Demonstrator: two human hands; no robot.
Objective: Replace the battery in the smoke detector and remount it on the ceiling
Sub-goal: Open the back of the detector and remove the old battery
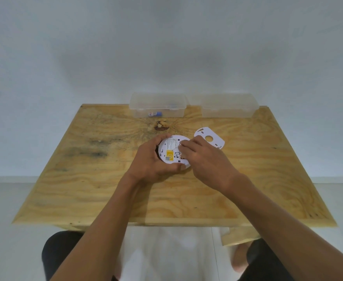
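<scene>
While the left hand (pixel 149 161) is gripping the smoke detector (pixel 173 151) back-up above the plywood table (pixel 105 189), curled right hand (pixel 202 159) fingertips are working its battery bay; grasp unclear.

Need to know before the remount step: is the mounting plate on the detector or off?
Off. The mounting plate lies flat on the table, right of the smoke detector, whose labelled back faces up.
</scene>
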